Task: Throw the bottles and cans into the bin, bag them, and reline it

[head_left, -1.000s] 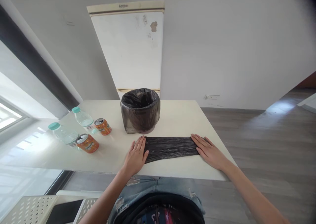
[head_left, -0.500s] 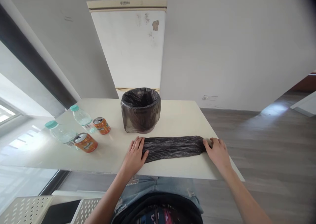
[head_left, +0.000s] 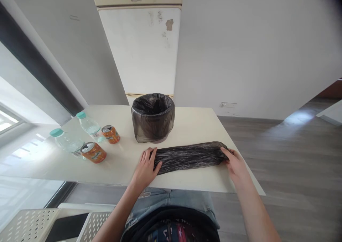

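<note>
A long, folded black garbage bag (head_left: 189,157) lies across the table in front of me. My left hand (head_left: 146,164) is at its left end, the thumb on top of the plastic and the fingers along the edge, holding it down. At the other end, my right hand (head_left: 234,161) grips the bunched plastic between thumb and fingers; its fingertips are partly hidden in the bag. Just beyond stands a bin (head_left: 153,122) lined with another black bag, whose edge is folded over the rim.
On the left of the white table (head_left: 117,171) stand two orange cans (head_left: 93,152) and two clear bottles with teal caps (head_left: 66,142). A white fridge (head_left: 144,50) stands behind the table. White perforated baskets (head_left: 29,222) are at the lower left.
My right hand has turned and shifted slightly inward, closing on the bag's right end. That end has loosened and spread a little upward. My left hand stays in place.
</note>
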Demonstrator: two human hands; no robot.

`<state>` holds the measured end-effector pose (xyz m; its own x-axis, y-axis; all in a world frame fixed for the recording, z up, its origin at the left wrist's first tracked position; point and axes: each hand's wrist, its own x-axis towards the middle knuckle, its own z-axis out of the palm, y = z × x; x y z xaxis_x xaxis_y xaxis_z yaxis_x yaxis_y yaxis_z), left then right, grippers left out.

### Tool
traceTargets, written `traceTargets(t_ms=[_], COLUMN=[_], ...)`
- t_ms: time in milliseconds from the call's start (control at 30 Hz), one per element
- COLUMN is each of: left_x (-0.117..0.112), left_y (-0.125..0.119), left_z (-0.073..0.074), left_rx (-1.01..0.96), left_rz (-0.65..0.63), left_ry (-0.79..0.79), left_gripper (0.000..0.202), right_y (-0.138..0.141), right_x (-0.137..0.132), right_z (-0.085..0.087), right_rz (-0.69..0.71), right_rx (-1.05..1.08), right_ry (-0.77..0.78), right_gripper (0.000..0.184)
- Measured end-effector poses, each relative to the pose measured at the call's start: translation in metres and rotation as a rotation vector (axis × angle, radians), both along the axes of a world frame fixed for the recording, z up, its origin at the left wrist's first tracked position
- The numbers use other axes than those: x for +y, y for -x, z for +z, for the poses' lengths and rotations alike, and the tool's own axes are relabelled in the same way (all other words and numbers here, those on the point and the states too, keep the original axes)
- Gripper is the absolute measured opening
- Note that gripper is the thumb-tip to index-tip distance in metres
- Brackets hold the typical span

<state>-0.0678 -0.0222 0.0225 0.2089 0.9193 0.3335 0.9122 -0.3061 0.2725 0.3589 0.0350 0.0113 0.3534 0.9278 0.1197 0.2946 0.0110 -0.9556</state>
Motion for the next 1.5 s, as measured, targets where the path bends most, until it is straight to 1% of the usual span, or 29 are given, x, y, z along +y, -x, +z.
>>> traceTargets(t_ms=[33, 100, 200, 300, 367, 500, 600, 667, 700, 800, 867, 933, 967, 1033, 1067, 1133, 1233, 1300, 1367, 1500], left_x=[0.0, 0.0, 0.0, 0.0, 0.0, 0.0, 0.0, 0.0, 0.0, 0.0, 0.0, 0.0, 0.0, 0.0, 0.0, 0.0, 0.002, 0.003, 0.004, 0.004], left_y=[0.0, 0.0, 0.0, 0.0, 0.0, 0.0, -0.001, -0.001, -0.002, -0.002, -0.002, -0.003, -0.003, -0.002, -0.002, -0.001, 0.002, 0.006, 0.011, 0.016], left_z=[0.0, 0.001, 0.0, 0.0, 0.0, 0.001, 0.003, 0.005, 0.005, 0.007, 0.006, 0.006, 0.005, 0.005, 0.005, 0.004, 0.002, 0.0, -0.003, -0.002], left_rx=[-0.004, -0.006, -0.003, 0.0, 0.0, 0.0, -0.004, -0.012, -0.014, -0.011, -0.009, -0.012, -0.015, -0.023, -0.029, -0.052, -0.124, -0.195, -0.28, -0.459], left_rz=[0.001, 0.002, -0.002, -0.006, -0.006, -0.007, -0.01, -0.011, -0.012, -0.012, -0.01, -0.011, -0.013, -0.02, -0.023, -0.03, -0.061, -0.088, -0.098, -0.063], left_ry=[0.0, 0.0, 0.0, 0.002, 0.006, 0.019, 0.024, 0.025, 0.025, 0.025, 0.022, 0.017, 0.015, 0.012, 0.012, 0.015, 0.023, 0.033, 0.042, 0.073], left_gripper=[0.062, 0.062, 0.062, 0.062, 0.062, 0.06, 0.056, 0.052, 0.051, 0.05, 0.05, 0.05, 0.049, 0.05, 0.05, 0.049, 0.052, 0.061, 0.064, 0.05], right_y=[0.003, 0.009, 0.021, 0.042, 0.061, 0.087, 0.096, 0.102, 0.107, 0.125, 0.139, 0.154, 0.16, 0.173, 0.178, 0.189, 0.203, 0.211, 0.219, 0.231], right_x=[-0.002, -0.004, -0.008, -0.01, -0.01, -0.008, -0.006, -0.006, -0.007, -0.016, -0.025, -0.032, -0.035, -0.039, -0.04, -0.042, -0.047, -0.051, -0.054, -0.054], right_z=[-0.002, -0.006, -0.013, -0.018, -0.022, -0.031, -0.032, -0.026, -0.021, 0.005, 0.024, 0.041, 0.047, 0.053, 0.053, 0.05, 0.044, 0.041, 0.039, 0.035], right_rz=[0.04, 0.081, 0.067, 0.093, 0.099, 0.031, -0.043, -0.094, -0.12, -0.185, -0.186, -0.121, -0.058, 0.123, 0.226, 0.422, 0.602, 0.655, 0.666, 0.679], right_rx=[0.085, 0.157, 0.204, 0.274, 0.318, 0.39, 0.391, 0.346, 0.315, 0.184, 0.05, -0.117, -0.213, -0.426, -0.53, -0.704, -0.869, -0.939, -0.982, -1.01], right_ry=[-0.033, -0.071, -0.099, -0.099, -0.072, 0.027, -0.006, -0.07, -0.101, -0.156, -0.171, -0.229, -0.286, -0.41, -0.452, -0.464, -0.398, -0.356, -0.314, -0.258], right_gripper=[0.041, 0.044, 0.052, 0.059, 0.063, 0.069, 0.073, 0.075, 0.075, 0.073, 0.069, 0.063, 0.06, 0.061, 0.065, 0.075, 0.084, 0.085, 0.08, 0.07])
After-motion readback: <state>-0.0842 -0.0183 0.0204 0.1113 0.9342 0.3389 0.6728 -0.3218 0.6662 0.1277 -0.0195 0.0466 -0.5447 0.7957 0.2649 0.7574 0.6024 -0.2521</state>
